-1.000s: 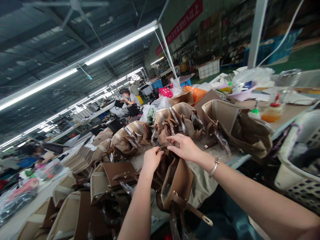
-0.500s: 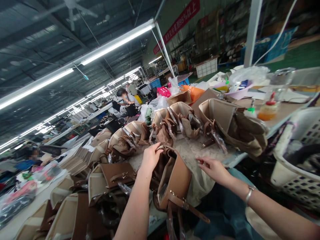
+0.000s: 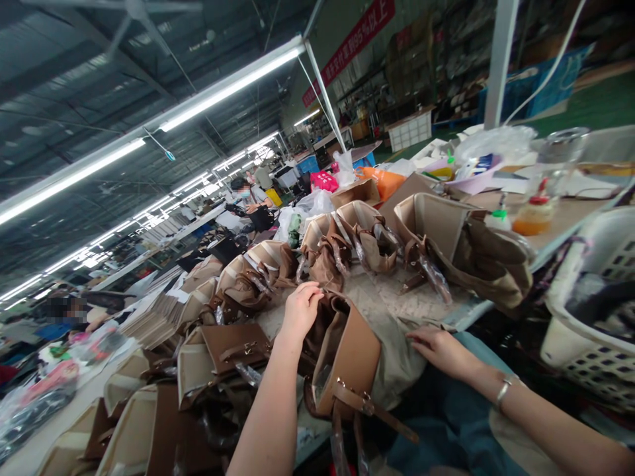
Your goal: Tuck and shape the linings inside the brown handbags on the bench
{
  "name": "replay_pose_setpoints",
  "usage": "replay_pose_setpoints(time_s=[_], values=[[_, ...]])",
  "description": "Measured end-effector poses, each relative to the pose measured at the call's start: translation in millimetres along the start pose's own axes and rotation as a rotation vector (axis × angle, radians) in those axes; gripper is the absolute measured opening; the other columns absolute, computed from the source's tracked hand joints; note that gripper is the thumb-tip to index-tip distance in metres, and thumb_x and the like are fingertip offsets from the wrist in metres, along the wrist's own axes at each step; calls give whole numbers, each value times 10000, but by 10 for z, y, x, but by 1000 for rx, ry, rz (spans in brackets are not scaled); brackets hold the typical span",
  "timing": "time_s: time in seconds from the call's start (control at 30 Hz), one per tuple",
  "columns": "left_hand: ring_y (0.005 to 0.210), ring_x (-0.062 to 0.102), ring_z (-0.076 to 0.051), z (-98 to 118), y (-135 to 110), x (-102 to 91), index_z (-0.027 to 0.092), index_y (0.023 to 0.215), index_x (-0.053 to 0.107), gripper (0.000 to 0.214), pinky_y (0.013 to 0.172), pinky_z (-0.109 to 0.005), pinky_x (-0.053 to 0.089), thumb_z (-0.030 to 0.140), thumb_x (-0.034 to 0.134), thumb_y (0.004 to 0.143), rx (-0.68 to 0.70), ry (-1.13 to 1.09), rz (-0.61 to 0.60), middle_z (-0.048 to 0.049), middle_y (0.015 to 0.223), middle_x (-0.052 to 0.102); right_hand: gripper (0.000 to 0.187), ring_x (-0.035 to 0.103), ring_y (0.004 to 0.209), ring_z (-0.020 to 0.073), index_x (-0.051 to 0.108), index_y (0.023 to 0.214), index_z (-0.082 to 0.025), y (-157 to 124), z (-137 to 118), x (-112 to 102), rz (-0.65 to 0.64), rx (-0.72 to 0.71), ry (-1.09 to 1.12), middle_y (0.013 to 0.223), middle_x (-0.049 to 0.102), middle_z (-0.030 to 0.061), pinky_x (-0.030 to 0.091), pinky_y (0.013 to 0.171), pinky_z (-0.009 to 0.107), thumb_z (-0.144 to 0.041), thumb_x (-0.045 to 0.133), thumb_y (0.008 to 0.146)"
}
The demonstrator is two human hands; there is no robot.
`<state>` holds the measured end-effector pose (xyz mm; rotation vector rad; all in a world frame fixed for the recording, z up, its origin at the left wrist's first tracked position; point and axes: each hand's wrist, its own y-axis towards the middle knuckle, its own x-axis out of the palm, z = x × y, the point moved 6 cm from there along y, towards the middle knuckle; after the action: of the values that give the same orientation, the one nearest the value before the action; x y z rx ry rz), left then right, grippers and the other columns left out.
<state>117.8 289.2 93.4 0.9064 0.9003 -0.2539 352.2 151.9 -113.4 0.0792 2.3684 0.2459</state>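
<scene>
A brown handbag (image 3: 354, 357) stands tilted before me, its mouth showing dark lining and its strap and plastic-wrapped handles hanging toward me. My left hand (image 3: 302, 307) pinches the bag's upper rim at its far left corner, fingers closed. To the right of the bag, my right hand (image 3: 441, 350) rests against a rumpled beige cloth (image 3: 397, 360), fingers stretched out; its palm is turned away. Whether the cloth is joined to the bag I cannot tell.
Similar handbags (image 3: 367, 235) line the table's back, with more bags (image 3: 133, 423) at left. A white plastic basket (image 3: 570, 324) stands at right, near a bottle of orange liquid (image 3: 536, 215). Stacked boards (image 3: 153, 317) lie back left. Co-workers sit farther off.
My right hand has moved right and slightly down, onto the beige cloth, which shows new folds near the fingers. My left hand and the handbag have stayed nearly still.
</scene>
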Motion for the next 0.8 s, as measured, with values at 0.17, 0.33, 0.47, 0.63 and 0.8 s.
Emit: replay_pose_setpoints(time_s=[0.17,0.33,0.47,0.63,0.8], values=[[898,643,-164,-75,-37,21,186,1008,571,194,851,-326,508,170,555,815,-140,-57,-69,-68,1024,661,253,618,898,210,665,1006,-214,18,-132,-39,39,-16,33,986,669,68,494,816,341,-301,478,861],[952,638,-196,-164,-159,-47,196,1225,494,512,878,-321,481,264,661,746,-288,39,-208,-87,1131,648,262,603,862,194,639,1026,-212,295,-839,-422,240,-117,102,962,647,70,494,772,311,-358,464,897],[934,636,-201,-81,-193,-62,212,986,660,228,848,-297,460,333,551,827,-255,229,-313,-59,1009,697,232,581,872,176,648,1012,-232,695,-1674,-702,296,-270,54,969,612,59,476,774,284,-344,481,897],[867,649,-194,-38,-179,-20,205,922,681,240,772,-276,468,280,459,868,-264,305,-380,-70,929,709,169,544,888,184,678,890,-238,1181,-2253,-636,164,-340,-292,907,592,41,441,799,282,-374,617,811],[823,659,-210,-113,-187,-2,187,863,695,250,761,-296,484,290,466,853,-300,260,-340,-92,858,710,106,522,870,198,647,769,-223,1426,-2293,-463,94,-327,-523,827,577,39,412,769,284,-328,661,773]])
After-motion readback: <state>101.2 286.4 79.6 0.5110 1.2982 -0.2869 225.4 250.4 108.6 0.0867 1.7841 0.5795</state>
